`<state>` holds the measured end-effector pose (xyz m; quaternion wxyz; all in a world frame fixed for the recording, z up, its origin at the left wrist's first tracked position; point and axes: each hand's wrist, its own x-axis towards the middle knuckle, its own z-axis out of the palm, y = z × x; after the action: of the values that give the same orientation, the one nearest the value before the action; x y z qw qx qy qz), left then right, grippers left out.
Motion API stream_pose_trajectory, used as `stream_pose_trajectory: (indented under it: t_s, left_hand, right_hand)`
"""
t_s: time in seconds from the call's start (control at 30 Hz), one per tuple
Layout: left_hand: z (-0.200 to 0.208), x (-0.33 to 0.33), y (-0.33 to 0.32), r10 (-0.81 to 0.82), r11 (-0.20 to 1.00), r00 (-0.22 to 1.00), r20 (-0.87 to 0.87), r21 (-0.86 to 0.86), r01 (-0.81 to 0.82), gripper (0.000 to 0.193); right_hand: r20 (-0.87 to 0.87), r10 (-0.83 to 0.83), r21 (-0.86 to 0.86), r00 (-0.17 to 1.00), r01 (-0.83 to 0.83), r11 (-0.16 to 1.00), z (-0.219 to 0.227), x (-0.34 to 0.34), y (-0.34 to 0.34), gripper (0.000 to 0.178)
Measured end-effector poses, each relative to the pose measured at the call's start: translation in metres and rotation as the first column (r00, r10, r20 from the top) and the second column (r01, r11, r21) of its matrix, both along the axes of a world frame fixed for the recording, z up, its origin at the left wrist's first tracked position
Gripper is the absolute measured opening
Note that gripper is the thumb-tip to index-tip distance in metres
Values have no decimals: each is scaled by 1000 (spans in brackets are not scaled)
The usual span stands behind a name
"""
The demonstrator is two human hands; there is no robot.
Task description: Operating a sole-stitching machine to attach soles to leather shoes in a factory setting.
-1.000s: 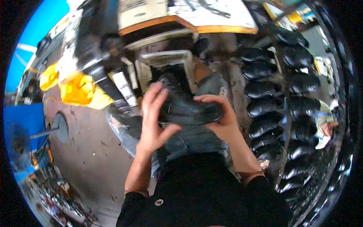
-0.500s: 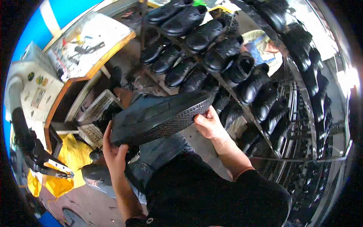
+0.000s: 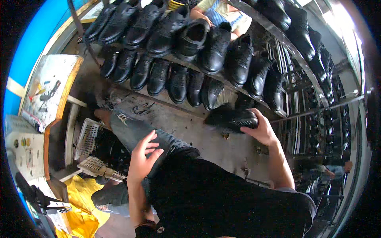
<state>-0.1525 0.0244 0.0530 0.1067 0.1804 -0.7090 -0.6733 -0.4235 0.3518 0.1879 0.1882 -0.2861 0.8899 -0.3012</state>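
The black shoe (image 3: 229,119) sits right of the middle of the frame, gripped by the right hand (image 3: 261,129) at its right-hand end. The thumb presses the near side while the fingers curl around the far side, so the hand pinches that end of the shoe. A textured patch of its sole shows beside the thumb; the rest of the shoe reaches leftward from the hand, dark and somewhat blurred.

The left hand (image 3: 143,158) is well apart from the shoe, lower and to the left, over the jeans (image 3: 129,129). Its fingers are loosely spread and slightly bent, the thumb held away from them — nothing shows in its grasp.

Across the upper part of the frame, black shoes stand side by side on a metal rack (image 3: 278,33), in an upper row (image 3: 166,33) and a lower row (image 3: 158,77). The held shoe appears just below the right end of the lower row; whether it touches anything there I cannot tell.

At the left are a white plastic crate (image 3: 84,139) and a worktable (image 3: 68,65) with small tools, and a yellow bag (image 3: 81,206) lies at the lower left. Another person (image 3: 234,18), partly hidden, shows behind the rack at the top — blue-striped clothing is visible.
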Motion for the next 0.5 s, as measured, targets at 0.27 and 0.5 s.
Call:
stream_pose_trajectory:
  t_s: [0.27,0.5]
  left_hand:
    - [-5,15,4,62,997,996,62,37,-64,57]
    - [-10,36,14,99,995,983,153,14,-102,53]
  right_hand:
    - [-607,-312,-189,731,249,950,-207,-39,75,64]
    - [-528,-43,158,848,148,976,-297,-87,66,74]
